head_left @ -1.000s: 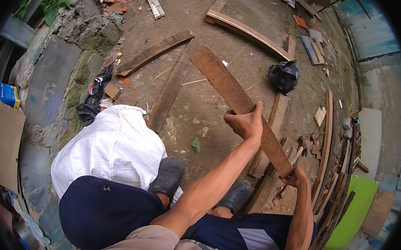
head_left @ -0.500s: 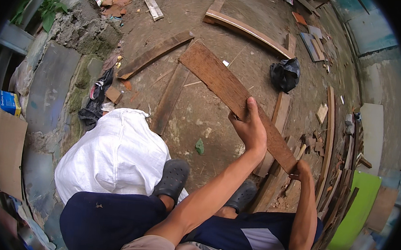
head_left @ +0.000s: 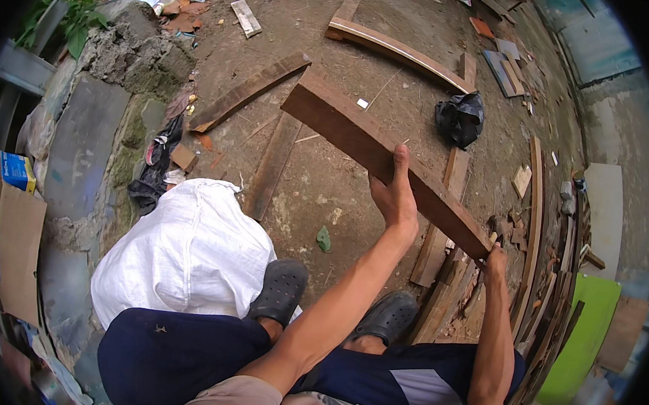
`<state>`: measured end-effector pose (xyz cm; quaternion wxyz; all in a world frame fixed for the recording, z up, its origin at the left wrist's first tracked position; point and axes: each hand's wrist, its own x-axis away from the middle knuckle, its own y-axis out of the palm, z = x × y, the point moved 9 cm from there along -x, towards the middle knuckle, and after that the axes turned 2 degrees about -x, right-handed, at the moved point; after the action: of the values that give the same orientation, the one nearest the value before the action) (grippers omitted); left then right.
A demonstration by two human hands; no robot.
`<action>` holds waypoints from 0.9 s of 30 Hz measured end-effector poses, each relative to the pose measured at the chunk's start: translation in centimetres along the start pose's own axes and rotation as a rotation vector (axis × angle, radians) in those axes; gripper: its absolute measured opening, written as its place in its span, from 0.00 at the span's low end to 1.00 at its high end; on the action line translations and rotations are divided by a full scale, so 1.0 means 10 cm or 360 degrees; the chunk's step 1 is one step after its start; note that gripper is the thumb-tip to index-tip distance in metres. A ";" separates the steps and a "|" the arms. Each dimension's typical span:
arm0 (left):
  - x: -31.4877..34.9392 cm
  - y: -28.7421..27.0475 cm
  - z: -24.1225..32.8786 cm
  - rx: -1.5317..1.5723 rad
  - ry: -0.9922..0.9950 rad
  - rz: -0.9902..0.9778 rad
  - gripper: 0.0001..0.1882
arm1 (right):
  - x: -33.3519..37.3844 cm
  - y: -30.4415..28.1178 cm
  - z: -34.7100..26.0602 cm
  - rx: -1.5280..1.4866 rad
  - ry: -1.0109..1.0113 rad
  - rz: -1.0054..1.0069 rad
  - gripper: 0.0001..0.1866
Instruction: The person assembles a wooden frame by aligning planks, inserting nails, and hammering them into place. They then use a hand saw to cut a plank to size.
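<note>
A brown wooden plank (head_left: 352,134) hangs in the air before me, slanting from upper left down to lower right. My left hand (head_left: 396,196) grips it from below near its middle, thumb up along the near face. At the lower right end, my right hand (head_left: 494,262) is closed round the plank. Two of its long faces show, a narrow one on top and a wider one toward me. Beneath it on the dirt lie another dark plank (head_left: 274,165) and a further board (head_left: 436,244).
A full white sack (head_left: 181,256) sits by my left foot. Beyond it lie a notched timber (head_left: 251,92), a long beam (head_left: 399,52) and a black plastic bag (head_left: 460,119). Several stacked boards (head_left: 551,294) run along the right, beside a green panel (head_left: 578,337). A low broken wall (head_left: 88,141) borders the left.
The plank has been turned about its length, so its broad rough face has given way to a narrow top face and a darker side. Both hands have risen slightly, still holding it.
</note>
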<state>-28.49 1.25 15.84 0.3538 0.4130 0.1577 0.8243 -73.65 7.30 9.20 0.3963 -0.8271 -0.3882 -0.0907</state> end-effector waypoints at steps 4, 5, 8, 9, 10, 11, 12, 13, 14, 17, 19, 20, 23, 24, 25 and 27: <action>-0.35 -0.14 -0.17 -0.0090 -0.0114 0.0036 0.50 | -0.21 0.08 -0.06 -0.0246 -0.0201 0.0059 0.25; -0.41 -0.21 -0.27 -0.0168 -0.0185 0.0126 0.48 | -0.29 0.09 -0.04 -0.0307 -0.0214 0.0102 0.24; -0.79 -0.39 -0.46 -0.0165 -0.0228 0.0056 0.47 | -0.32 0.41 -0.12 -0.0455 -0.0115 0.0050 0.23; -0.94 -0.42 -0.51 -0.0122 -0.0216 -0.0030 0.47 | -0.34 0.54 -0.15 -0.0495 -0.0063 0.0009 0.23; -1.08 -0.45 -0.56 -0.0080 -0.0204 -0.0115 0.48 | -0.36 0.64 -0.17 -0.0544 -0.0060 0.0006 0.23; -1.13 -0.41 -0.61 -0.0053 -0.0208 -0.0181 0.41 | -0.41 0.64 -0.16 -0.0597 -0.0053 0.0031 0.23; -1.18 -0.38 -0.68 0.0056 -0.0241 -0.0215 0.41 | -0.46 0.64 -0.15 -0.0651 -0.0045 0.0056 0.23; -1.23 -0.34 -0.75 0.0164 -0.0273 -0.0250 0.40 | -0.51 0.68 -0.16 -0.0688 -0.0061 -0.0007 0.24; -1.30 -0.36 -0.78 0.0258 -0.0297 -0.0269 0.39 | -0.49 0.79 -0.15 -0.0696 -0.0073 -0.0001 0.24; -1.63 -0.52 -0.85 0.0381 -0.0289 -0.0230 0.42 | -0.54 1.02 -0.18 -0.0756 -0.0171 -0.0052 0.24; -1.62 -0.53 -1.01 0.0298 -0.0398 -0.0188 0.47 | -0.70 0.97 -0.12 -0.0737 -0.0264 -0.0038 0.24; -1.66 -0.62 -1.05 0.0264 -0.0445 -0.0134 0.49 | -0.71 1.06 -0.15 -0.0728 -0.0307 -0.0070 0.23; -1.72 -0.79 -1.13 0.0223 -0.0472 -0.0062 0.54 | -0.78 1.12 -0.13 -0.0642 -0.0315 -0.0020 0.22; -1.71 -0.77 -1.14 0.0105 -0.0459 -0.0107 0.54 | -0.83 1.09 -0.07 -0.0624 -0.0302 0.0013 0.22; -1.72 -0.76 -1.14 -0.0013 -0.0445 -0.0153 0.53 | -0.85 1.07 -0.05 -0.0576 -0.0376 0.0026 0.22; -1.76 -0.80 -1.11 -0.0220 -0.0467 -0.0201 0.53 | -0.82 1.11 -0.01 -0.0477 -0.0520 0.0031 0.22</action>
<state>-26.49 -5.34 -5.34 0.4515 0.4930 0.0730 0.7401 -71.33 -1.73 -0.93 0.2018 -0.8841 -0.4214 -0.0084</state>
